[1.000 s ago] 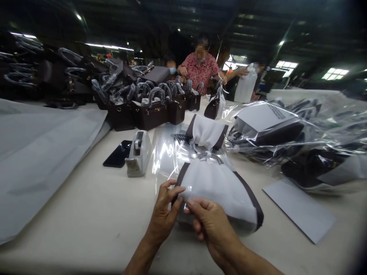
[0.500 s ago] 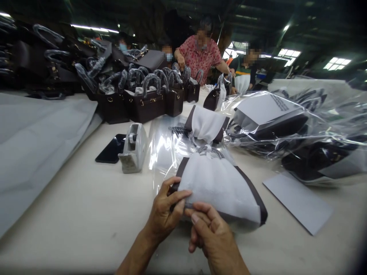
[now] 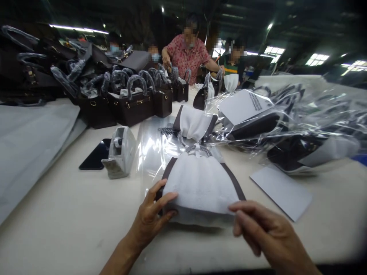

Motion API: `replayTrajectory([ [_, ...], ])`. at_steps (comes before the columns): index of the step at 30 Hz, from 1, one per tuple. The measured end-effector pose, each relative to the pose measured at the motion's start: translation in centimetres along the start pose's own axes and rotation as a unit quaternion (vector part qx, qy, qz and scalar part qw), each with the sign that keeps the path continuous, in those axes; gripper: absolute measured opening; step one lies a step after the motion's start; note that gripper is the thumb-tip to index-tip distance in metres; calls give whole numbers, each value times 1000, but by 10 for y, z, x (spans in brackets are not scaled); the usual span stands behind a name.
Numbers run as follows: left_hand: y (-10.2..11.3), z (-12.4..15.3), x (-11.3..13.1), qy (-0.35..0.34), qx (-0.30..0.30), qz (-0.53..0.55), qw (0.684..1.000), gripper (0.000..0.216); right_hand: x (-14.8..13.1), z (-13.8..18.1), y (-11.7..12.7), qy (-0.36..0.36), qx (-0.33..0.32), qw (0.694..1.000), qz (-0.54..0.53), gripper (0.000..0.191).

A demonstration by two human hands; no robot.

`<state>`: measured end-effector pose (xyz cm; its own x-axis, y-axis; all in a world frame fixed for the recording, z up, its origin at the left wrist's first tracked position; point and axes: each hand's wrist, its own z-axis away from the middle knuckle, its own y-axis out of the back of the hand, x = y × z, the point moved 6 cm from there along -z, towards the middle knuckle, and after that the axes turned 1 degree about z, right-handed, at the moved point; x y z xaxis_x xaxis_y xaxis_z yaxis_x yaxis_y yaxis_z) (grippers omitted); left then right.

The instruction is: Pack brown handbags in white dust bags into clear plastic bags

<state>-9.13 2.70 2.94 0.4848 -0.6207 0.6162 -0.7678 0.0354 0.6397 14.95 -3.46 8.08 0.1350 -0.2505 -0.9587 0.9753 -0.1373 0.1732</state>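
A dark brown handbag (image 3: 233, 179) lies in front of me with a white wrapping sheet (image 3: 200, 187) over its broad face. My left hand (image 3: 150, 214) grips its left end, thumb at the lower edge and fingers over the side. At the lower right corner is my right hand (image 3: 265, 229), thumb and forefinger drawn together close against the sheet's edge. Whatever the right fingertips hold, if anything, is too small to make out. Just beyond the bag's handles (image 3: 197, 151) sits another wrapped bag (image 3: 195, 122), partly on a clear plastic bag (image 3: 149, 152).
A tape dispenser (image 3: 122, 152) and a black phone (image 3: 96, 154) are at left, near large pale sheets (image 3: 34, 149). Several brown handbags (image 3: 134, 107) stand behind. Plastic-covered bags (image 3: 255, 118) and a grey-white card (image 3: 282, 191) lie right. A person (image 3: 187, 53) works across the table.
My right hand has moved right along the bag's lower edge, from beside my left hand to the far corner. My left hand keeps its grip. The camera view has turned slightly right.
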Motion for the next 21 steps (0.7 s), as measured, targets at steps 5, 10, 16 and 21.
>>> replayTrajectory([
  [5, 0, 0, -1, -7, -1, -56, 998, 58, -25, -30, 77, 179, 207, 951, 141, 31],
  [10, 11, -6, 9, 10, -1, -93, 996, 79, -31, -26, 54, 369, 134, 877, 278, 40],
  [16, 6, -22, 29, 39, 28, -110, 993, 55, -6, -7, 2, 504, -84, 713, 480, 71],
  [21, 0, -17, 33, 50, 26, -92, 994, 45, -27, -60, 41, 340, -87, 885, 305, 35],
])
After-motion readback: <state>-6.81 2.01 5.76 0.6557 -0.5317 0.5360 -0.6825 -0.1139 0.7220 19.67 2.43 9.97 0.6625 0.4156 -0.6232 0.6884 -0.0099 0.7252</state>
